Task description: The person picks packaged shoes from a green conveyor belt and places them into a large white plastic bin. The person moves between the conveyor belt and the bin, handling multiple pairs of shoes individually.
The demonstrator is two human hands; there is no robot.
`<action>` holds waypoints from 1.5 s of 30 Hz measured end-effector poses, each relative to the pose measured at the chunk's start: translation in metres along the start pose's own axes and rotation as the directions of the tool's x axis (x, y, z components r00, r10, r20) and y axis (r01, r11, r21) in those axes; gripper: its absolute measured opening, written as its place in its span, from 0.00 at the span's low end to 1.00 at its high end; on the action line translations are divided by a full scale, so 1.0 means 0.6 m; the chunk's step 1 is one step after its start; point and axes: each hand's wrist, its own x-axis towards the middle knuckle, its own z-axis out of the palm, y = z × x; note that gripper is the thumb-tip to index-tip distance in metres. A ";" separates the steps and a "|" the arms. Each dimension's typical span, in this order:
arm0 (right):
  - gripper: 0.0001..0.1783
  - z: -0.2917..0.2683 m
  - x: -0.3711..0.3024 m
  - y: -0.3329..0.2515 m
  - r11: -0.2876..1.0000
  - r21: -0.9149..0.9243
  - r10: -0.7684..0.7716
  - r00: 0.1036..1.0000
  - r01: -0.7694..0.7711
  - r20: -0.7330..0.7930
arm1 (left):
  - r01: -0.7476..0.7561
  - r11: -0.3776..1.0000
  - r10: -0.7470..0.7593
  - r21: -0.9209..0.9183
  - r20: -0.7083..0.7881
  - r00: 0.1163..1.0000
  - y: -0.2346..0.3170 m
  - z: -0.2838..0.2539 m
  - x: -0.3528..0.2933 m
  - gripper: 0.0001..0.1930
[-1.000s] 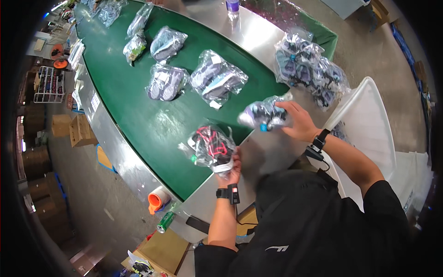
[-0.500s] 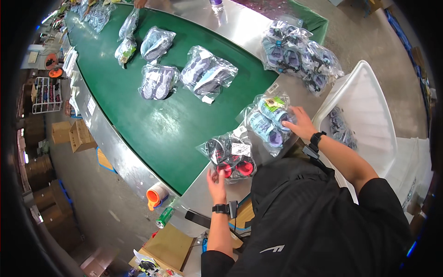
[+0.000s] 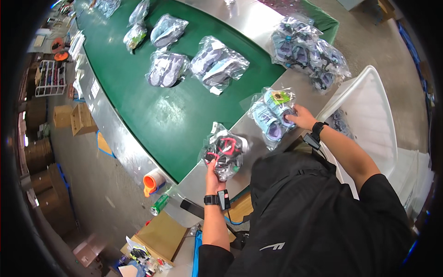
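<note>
we've got black-red shoes [image 3: 228, 150] in left fingers [image 3: 212, 165] | blue shoes [image 3: 265, 117] 9 o'clock of right fingers [image 3: 294, 119], grip? can't tell

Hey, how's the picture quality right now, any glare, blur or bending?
In the head view, glare whitens the metal border and a patch of the green belt; the belt's edges bow; the corners go black; the black-and-red shoes in the left hand look slightly blurred.

Free green belt [image 3: 154, 127] separates black shoes [image 3: 226, 151] from obstructing grey pairs [image 3: 167, 70].
</note>
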 end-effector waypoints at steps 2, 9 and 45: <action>0.31 0.001 0.004 0.009 0.998 0.054 0.021 0.999 -0.022 0.030 | -0.009 0.998 0.006 -0.065 -0.040 0.999 0.003 0.005 -0.018 0.20; 0.25 0.028 0.026 0.005 0.973 0.224 0.039 0.996 -0.055 0.079 | -0.072 0.992 0.068 -0.102 -0.042 0.997 -0.010 -0.072 -0.042 0.19; 0.43 0.036 0.336 -0.287 0.963 0.060 -0.265 0.964 0.264 0.022 | -0.375 0.513 0.459 0.772 0.122 0.880 -0.031 0.136 0.109 0.38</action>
